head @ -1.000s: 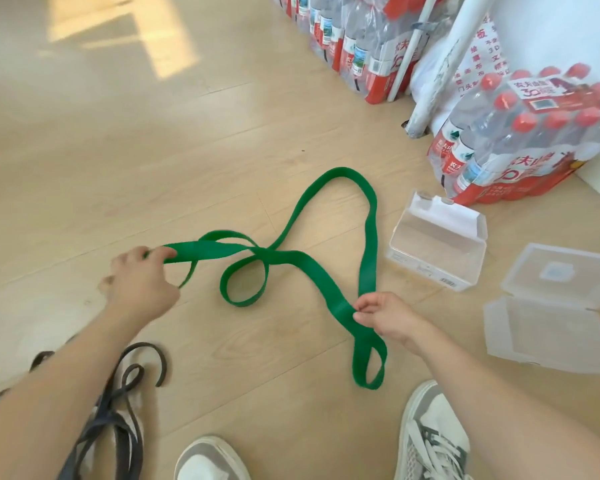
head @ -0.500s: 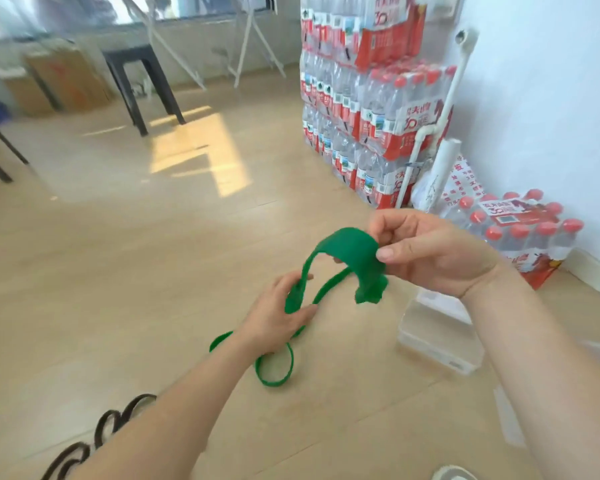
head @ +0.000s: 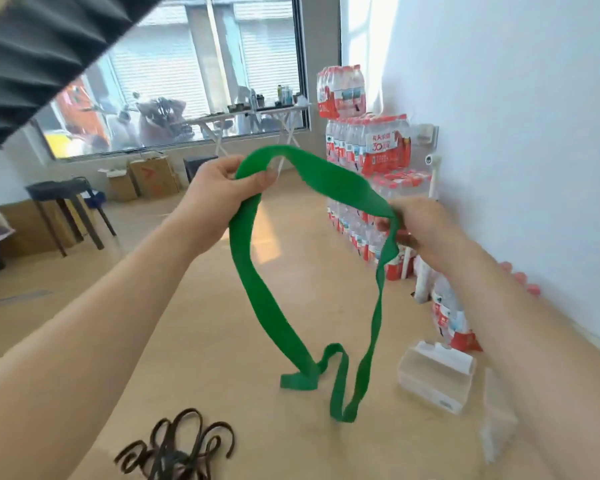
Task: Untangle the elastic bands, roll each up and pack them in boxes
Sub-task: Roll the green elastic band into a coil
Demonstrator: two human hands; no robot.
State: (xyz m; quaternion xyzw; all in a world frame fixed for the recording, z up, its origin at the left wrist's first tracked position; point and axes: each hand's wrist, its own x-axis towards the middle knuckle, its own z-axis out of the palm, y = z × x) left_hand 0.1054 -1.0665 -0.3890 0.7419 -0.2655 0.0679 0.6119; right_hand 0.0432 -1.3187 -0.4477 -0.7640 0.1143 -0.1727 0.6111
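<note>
Both our hands hold the green elastic band [head: 257,299] up at mid-frame: the left hand [head: 222,195] has its grip pinched shut on the band's top arc, the right hand [head: 420,230] clamped on its right side. Its lower loops trail onto the floor [head: 205,341] beside a clear plastic box [head: 433,382], dark bands [head: 181,448] lying bottom left.

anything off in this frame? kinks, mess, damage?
No damage shows. The wide green elastic band, held up between the left hand and right hand, still has a twisted fold at its low end near the floor. The dark elastic bands lie in a tangled heap on the floor.
</note>
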